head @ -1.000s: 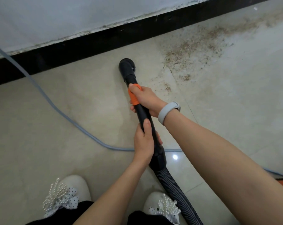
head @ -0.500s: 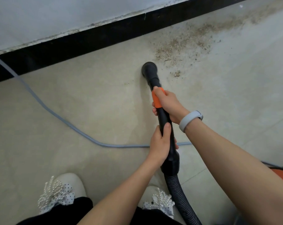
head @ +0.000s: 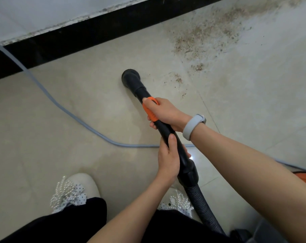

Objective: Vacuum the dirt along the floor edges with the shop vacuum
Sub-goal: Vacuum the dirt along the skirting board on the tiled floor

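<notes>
Nozzle: round black nozzle point(head: 131, 78) sits on the tile ahead of the fingers, just short of the dirt, well off the black baseboard point(head: 78, 32).
Wand: one black wand point(head: 168, 132) with an orange collar, ribbed hose point(head: 199, 204) trailing back behind both hands.
Right hand: right hand point(head: 163, 114) is forward, fingers curled round the orange collar.
Left hand: left hand point(head: 168, 158) grips further back, fingers wrapped, thumb lying along the tube.
Change: half a second ago the nozzle was nosing the edge of the dirt patch; now it has swung back left, away from it — a return stroke, I'd judge.
Meaning: the dirt point(head: 206, 37) beyond the right fingers is still mostly there, so plenty of passes remain.
Count: two hands, one nozzle, one grey cord point(head: 66, 111), two pearl-trimmed shoes point(head: 75, 190).
</notes>
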Tool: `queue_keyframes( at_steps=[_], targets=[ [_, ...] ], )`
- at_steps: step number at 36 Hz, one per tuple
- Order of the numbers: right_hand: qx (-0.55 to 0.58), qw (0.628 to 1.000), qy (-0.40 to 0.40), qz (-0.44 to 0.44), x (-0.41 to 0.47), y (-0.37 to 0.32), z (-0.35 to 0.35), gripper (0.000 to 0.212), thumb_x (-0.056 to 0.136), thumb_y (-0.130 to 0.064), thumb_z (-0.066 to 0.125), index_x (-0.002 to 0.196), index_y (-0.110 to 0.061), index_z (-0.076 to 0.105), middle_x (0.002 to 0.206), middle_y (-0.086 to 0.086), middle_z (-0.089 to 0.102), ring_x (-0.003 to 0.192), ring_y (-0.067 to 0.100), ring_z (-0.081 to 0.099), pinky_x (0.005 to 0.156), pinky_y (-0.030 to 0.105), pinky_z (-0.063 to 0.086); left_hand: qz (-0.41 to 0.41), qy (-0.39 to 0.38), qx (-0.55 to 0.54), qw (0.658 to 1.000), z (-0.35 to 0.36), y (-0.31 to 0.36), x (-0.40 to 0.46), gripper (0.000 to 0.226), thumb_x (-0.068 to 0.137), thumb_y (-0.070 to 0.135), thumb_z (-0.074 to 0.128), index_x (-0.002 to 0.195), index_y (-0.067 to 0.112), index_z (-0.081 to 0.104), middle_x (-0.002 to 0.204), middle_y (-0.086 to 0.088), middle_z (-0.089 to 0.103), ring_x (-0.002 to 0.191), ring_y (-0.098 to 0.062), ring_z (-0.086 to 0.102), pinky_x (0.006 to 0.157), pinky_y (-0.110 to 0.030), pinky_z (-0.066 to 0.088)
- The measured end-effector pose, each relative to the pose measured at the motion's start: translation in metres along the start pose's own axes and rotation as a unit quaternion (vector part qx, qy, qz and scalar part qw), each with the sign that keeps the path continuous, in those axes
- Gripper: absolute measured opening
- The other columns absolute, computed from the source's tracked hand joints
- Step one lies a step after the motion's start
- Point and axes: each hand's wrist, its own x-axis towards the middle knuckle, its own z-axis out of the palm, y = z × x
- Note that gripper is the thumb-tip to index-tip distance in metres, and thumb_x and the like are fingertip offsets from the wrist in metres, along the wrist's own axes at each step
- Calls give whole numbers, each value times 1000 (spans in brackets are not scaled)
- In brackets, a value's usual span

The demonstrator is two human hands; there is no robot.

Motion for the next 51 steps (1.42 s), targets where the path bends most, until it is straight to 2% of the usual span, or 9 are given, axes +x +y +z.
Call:
queue_keyframes(
  at_steps=[3,6,10,13,18,34,39,46,51],
  targets=[
    [26,998,48,-3,-1,5,-13,26,99,-36,48,90,-12,47,73,11,53,45,17,52,43,22,46,-3,-32,37,999,5,-2,4,22,104,29,32,95,16,47,59,-9,59,49,-20,59,61,-36,52],
    [53,995,80,-3,-4,7,-26,26,99,-35,48,89,-11,46,72,11,51,47,19,50,42,22,46,-6,-57,61,996,11,-1,7,27,102,35,33,93,13,45,60,-12,59,47,-20,58,57,-34,51],
    [78,992,97,-3,-7,12,-40,27,99,-36,48,92,-10,46,73,11,51,50,20,51,43,23,47,-14,-77,88,993,18,0,8,26,104,30,33,95,8,44,61,-12,58,47,-16,58,53,-26,49],
    [84,991,101,-5,-9,16,-46,27,99,-37,48,93,-10,46,74,12,52,50,20,52,45,24,48,-19,-81,85,993,22,-4,9,25,103,31,35,92,10,44,58,-7,57,48,-19,58,53,-30,49],
    [90,992,89,-18,-9,18,-44,27,100,-36,47,89,-12,45,71,11,52,49,20,52,46,25,48,-29,-71,71,995,20,-5,9,22,103,31,35,92,15,45,58,-7,56,48,-19,57,52,-30,48],
    [25,999,-10,-24,4,13,-11,27,101,-36,44,88,-12,41,68,8,51,43,17,52,46,25,47,-86,39,-46,994,10,-4,9,45,102,44,25,84,10,49,50,-9,53,45,-25,53,54,-34,47],
    [67,997,35,-16,3,17,-30,27,99,-37,48,91,-11,45,70,9,54,45,18,53,46,26,47,-51,4,4,999,20,-2,11,39,103,41,29,85,13,49,48,-5,53,46,-26,52,54,-35,46],
    [120,989,83,-18,-6,20,-65,28,100,-36,46,92,-9,46,71,10,54,48,18,52,47,27,47,-19,-58,100,993,36,-2,13,29,102,36,38,95,9,46,57,-5,55,46,-19,54,51,-33,48],
    [105,990,93,-34,-5,21,-59,28,101,-35,45,99,-7,45,72,11,53,47,18,52,47,26,48,-4,-51,121,991,32,-3,12,25,102,33,38,94,9,44,62,-9,55,44,-15,54,51,-33,47]
  ],
)
